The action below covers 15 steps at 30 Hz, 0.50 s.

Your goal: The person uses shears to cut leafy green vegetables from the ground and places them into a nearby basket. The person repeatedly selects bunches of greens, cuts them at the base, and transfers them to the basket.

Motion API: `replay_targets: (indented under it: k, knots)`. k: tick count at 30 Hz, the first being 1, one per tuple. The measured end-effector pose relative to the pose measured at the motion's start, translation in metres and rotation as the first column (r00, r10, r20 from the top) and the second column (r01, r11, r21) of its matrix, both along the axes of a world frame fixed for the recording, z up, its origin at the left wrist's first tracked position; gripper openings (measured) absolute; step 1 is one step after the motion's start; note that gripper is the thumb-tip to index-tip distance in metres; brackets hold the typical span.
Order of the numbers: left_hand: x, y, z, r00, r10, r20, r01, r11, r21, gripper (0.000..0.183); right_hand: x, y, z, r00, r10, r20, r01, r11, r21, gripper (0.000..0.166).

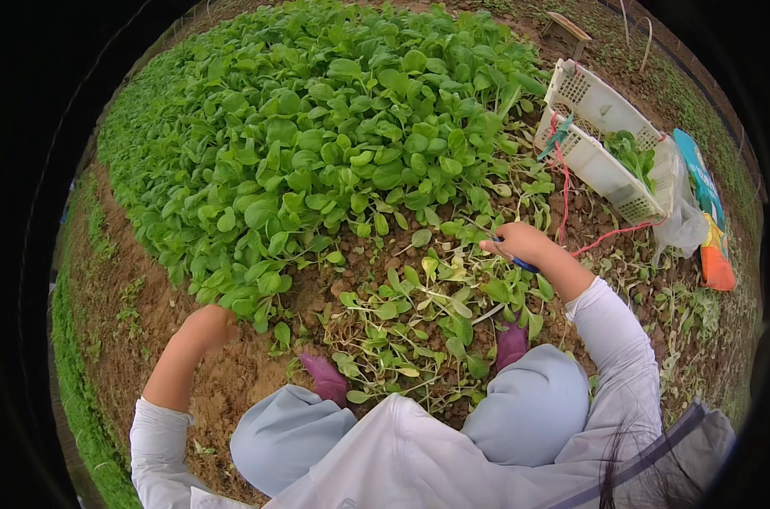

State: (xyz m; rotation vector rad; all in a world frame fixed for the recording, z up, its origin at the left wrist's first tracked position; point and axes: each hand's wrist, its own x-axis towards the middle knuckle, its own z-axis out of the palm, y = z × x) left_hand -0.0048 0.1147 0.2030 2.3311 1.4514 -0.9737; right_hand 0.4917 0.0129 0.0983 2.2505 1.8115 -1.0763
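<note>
My right hand (523,244) grips a pair of blue-handled scissors (526,264), the thin blades pointing left and away over the trimmed ground. In front of me stands a dense bed of leafy greens (321,140) with rounded leaves. At the bed's near left corner is my left hand (212,327), curled against the outermost leaves. Its fingertips are blurred and partly turned away, so whether it holds a stem cannot be seen. Cut and wilting leaves (417,318) lie on the brown soil between my two purple boots.
A white plastic crate (604,172) stands at the right, with some greens (632,156) inside and red string (564,191) tied to it. Beside it are a clear plastic bag (677,210) and a teal and orange packet (709,197). A small wooden stool (568,32) sits behind.
</note>
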Motion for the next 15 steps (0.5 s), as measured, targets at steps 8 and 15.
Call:
replay_targets:
  k: [8, 15]
  knots:
    - [0.28, 0.046, -0.096, 0.584, -0.717, 0.38, 0.686, 0.687, 0.24, 0.027, -0.024, -0.011, -0.041, 0.967, -0.004, -0.254, -0.039, 0.986, -0.164, 0.056]
    - [0.451, 0.072, -0.206, -0.005, -0.98, 0.199, 0.893, 0.085, 0.442, 0.026, 0.006, -0.044, -0.071, 0.954, -0.081, -0.289, -0.001, 0.963, -0.27, 0.051]
